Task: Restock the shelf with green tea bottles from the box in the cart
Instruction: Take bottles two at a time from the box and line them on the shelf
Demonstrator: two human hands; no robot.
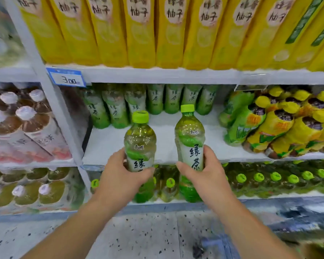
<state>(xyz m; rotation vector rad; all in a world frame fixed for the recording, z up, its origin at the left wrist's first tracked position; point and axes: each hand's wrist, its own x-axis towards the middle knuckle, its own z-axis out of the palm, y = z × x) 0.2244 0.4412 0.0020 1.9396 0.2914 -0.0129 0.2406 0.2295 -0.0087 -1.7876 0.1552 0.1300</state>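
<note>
I hold two green tea bottles upright in front of the middle shelf point(168, 152). My left hand point(120, 176) grips the left bottle point(140, 141) around its lower label. The right bottle point(189, 135), with its lime cap a little higher, is gripped at the label by my right hand point(206, 176). Both bottles hover at the shelf's front edge, over its bare white board. Several more green tea bottles point(153, 101) stand in a row at the back of that shelf. The box and cart are out of view.
Yellow-capped bottles point(281, 120) lie piled at the shelf's right. Tall yellow cartons point(138, 34) fill the shelf above, with a blue price tag point(66, 78). Green-capped bottles point(258, 178) line the shelf below. A white upright point(51, 101) separates brown tea bottles point(22, 120) on the left.
</note>
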